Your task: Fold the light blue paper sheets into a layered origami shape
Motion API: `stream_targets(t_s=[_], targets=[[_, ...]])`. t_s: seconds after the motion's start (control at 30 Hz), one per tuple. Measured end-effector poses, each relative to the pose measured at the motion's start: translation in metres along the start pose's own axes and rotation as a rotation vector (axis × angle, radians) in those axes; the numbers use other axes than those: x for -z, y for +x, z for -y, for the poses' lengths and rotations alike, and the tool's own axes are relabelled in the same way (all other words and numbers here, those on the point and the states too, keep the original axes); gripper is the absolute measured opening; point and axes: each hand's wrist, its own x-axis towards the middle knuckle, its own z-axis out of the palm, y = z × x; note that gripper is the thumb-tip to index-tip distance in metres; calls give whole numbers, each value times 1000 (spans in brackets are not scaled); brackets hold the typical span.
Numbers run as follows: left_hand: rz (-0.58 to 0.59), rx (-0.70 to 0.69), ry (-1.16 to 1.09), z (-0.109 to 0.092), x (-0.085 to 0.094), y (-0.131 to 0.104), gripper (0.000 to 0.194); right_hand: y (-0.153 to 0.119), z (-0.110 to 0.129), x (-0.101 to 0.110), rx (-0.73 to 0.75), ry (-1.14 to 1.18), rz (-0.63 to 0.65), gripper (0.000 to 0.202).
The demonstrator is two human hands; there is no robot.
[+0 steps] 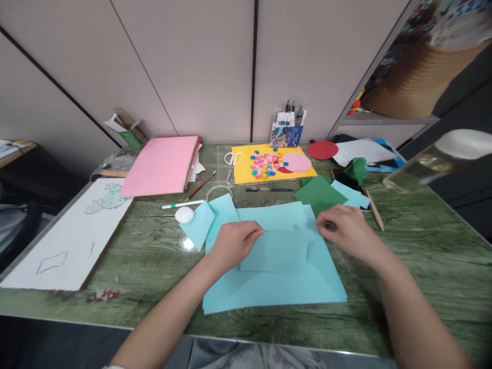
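Note:
Several light blue paper sheets (274,294) lie stacked in front of me. Over them is a smaller light blue paper rectangle (279,252), its top left corner pinched by my left hand (235,243). My right hand (348,231) hovers at the stack's right edge, with thumb and finger curled together in a ring. Whether anything is between those fingertips I cannot make out. Just beyond my right hand lie green paper (319,195) and a light blue paper strip (350,193). Left of the stack is a folded light blue piece (199,225) beside a white rounded object (184,214).
White scissors (233,160) and a yellow sheet (244,171) bearing pink, blue and yellow bits lie at the back. A pink folder (163,166) and a drawing board (57,236) are leftward. A clear bottle (418,166) stands right, near a wooden stick (374,210).

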Motion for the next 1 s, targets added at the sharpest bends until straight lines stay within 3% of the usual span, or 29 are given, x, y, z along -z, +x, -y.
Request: stream_targets(t_s=[0.07,0.27,0.67,0.83,1.0], targets=[[4,23,-30,-1,1,1,21,1,2,-1,-16,21,-21,16],[30,61,-112,-7,0,1,20,1,19,-12,59,231,87,21],[93,4,-62,-16,-18,-3,11,-1,49,-47,202,186,200,13],[82,23,-85,-20,-14,-2,11,-1,46,-40,207,188,184,14],[23,74,-134,-11,-3,3,11,1,29,-21,125,183,101,20]])
